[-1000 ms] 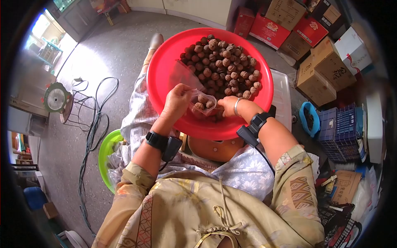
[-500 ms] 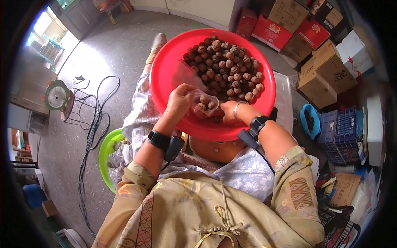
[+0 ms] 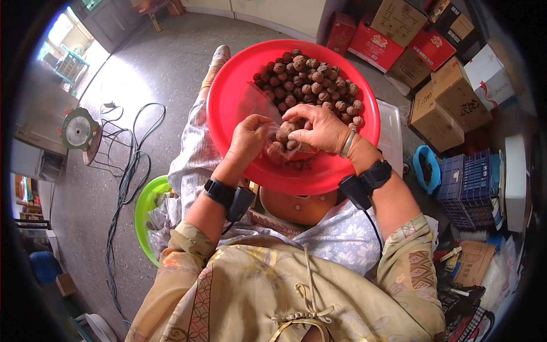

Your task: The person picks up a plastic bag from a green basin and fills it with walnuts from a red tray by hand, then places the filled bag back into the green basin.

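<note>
A wide red basin (image 3: 231,94) sits in front of me, with a heap of brown walnuts (image 3: 307,77) filling its far and right side. My left hand (image 3: 249,140) is closed in a pinch on the edge of a clear plastic bag (image 3: 294,155), low over the near half of the basin. Small walnuts (image 3: 278,146) show through the bag's film. Curled over the mouth of the bag is my right hand (image 3: 322,129), its thumb and fingers closed round a walnut (image 3: 286,131). The palm hides whatever else it holds.
A green basin (image 3: 142,211) of plastic bags stands by my left leg. Cables (image 3: 134,154) and a small fan (image 3: 78,132) are on the floor at left. Cardboard boxes (image 3: 436,117), a blue crate (image 3: 464,188) and a small blue basin (image 3: 427,168) line the right side.
My right hand has risen from the near side of the basin to the bag's mouth, bringing a walnut. The left hand keeps its pinch on the bag in nearly the same spot.
</note>
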Available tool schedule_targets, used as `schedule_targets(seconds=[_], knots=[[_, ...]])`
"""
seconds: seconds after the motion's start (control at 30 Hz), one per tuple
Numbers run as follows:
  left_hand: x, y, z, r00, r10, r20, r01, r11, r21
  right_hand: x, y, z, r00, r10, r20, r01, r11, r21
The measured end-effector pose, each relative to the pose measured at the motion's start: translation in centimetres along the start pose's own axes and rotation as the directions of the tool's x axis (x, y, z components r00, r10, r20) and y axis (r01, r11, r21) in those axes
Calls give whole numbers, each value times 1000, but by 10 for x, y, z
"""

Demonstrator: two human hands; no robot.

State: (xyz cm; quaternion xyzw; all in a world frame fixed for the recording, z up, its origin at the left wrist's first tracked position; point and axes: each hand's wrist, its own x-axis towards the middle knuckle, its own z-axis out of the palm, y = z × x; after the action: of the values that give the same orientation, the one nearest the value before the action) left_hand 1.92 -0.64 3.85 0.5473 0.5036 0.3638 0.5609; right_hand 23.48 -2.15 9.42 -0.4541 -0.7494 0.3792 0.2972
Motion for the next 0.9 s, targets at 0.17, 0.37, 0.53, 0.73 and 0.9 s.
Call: schedule_targets(seconds=[0.17,0.37,0.53,0.73,0.9], knots=[[-1,2,2,1000,5,-24,-5,1000,-5,0,11,-1,995,97,-37,-99,993,-66],[1,-2,1,999,-11,-37,10,1000,-26,-6,1,-15,967,252,25,-248,963,-108],[3,-2,-1,1000,-8,-28,7,1000,-28,-8,-5,-3,951,163,263,-157,987,-43],[2,2,-2,999,-47,-4,47,996,-75,-16,-2,29,934,243,262,-191,960,-206],[3,0,-4,997,-71,-19,68,993,-95,-14,-15,23,970,208,128,-177,959,-220]])
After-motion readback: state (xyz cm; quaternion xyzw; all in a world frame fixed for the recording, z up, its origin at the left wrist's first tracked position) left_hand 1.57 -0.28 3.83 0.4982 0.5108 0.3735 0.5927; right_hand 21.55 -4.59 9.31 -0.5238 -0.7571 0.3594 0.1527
